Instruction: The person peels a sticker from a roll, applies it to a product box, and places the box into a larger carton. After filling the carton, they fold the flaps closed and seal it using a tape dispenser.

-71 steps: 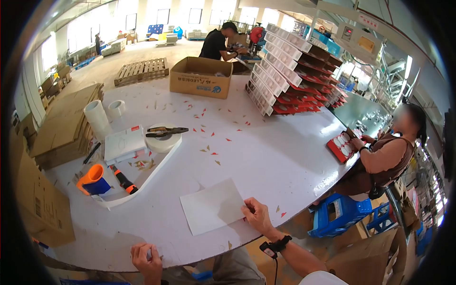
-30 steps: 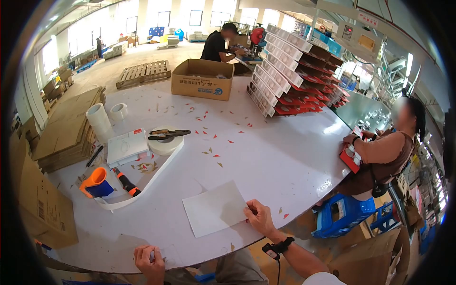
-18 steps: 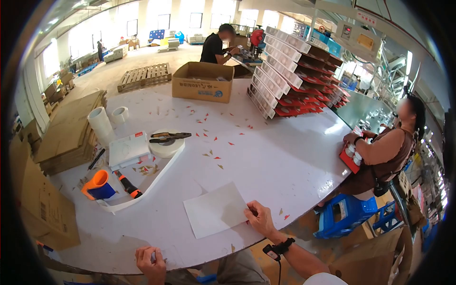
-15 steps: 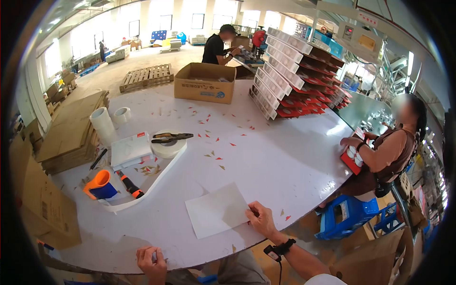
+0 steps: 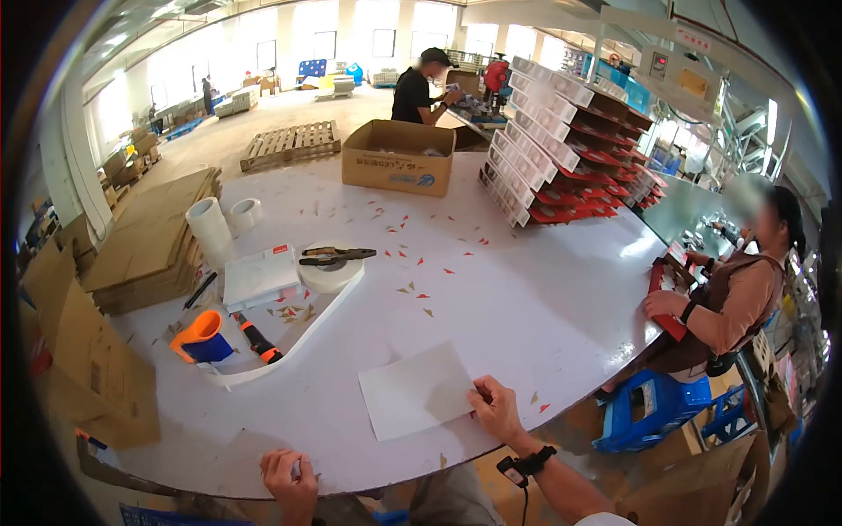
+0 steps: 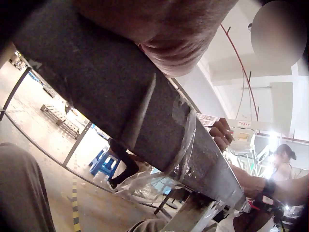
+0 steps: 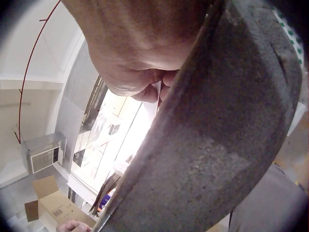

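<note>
Currently, our right hand (image 5: 500, 412) pinching one white sheet (image 5: 414, 393) by its right edge, sheet spread over the pale table (image 5: 544, 302), our left hand (image 5: 289, 482) curled at the table's near edge, contents we cannot tell.

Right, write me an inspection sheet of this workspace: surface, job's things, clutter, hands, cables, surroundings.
Surface: white tabletop, glare at its right.
Job's things: white sheet near the front edge.
Clutter: red and tan scraps; pliers on a white tape roll; utility knife.
Hands: right hand pinches the sheet's right edge; left hand curled at the table edge, contents unclear.
Cables: black cable hanging below the right wrist camera.
Surroundings: open cardboard box, red-and-white stack, worker at right.
</note>
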A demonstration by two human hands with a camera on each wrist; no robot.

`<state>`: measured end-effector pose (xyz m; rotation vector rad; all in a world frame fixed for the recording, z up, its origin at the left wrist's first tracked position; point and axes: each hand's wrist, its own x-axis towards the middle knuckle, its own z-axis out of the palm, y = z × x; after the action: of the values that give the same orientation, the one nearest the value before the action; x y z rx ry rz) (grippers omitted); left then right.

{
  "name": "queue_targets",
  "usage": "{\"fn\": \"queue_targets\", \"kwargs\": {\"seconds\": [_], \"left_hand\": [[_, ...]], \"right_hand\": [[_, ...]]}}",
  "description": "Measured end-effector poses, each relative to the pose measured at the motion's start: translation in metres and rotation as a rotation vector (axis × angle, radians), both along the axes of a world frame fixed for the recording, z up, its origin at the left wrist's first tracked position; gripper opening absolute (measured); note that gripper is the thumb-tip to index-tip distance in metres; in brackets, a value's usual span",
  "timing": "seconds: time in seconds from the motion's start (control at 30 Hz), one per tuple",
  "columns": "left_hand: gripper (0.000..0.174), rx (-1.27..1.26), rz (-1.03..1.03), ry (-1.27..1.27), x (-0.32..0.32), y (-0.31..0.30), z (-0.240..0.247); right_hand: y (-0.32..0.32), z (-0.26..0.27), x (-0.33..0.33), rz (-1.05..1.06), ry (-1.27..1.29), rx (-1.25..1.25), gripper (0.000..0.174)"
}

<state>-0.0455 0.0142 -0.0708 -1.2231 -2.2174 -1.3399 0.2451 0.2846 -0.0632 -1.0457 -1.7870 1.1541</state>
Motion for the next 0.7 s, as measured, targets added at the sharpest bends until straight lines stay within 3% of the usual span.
{"fn": "queue_targets", "kwargs": {"seconds": [0.7], "left_hand": [[0.01, -0.002, 0.024, 0.044, 0.0, 0.0, 0.004]], "right_hand": [[0.004, -0.001, 0.001, -0.034, -0.031, 0.022, 0.008]]}}
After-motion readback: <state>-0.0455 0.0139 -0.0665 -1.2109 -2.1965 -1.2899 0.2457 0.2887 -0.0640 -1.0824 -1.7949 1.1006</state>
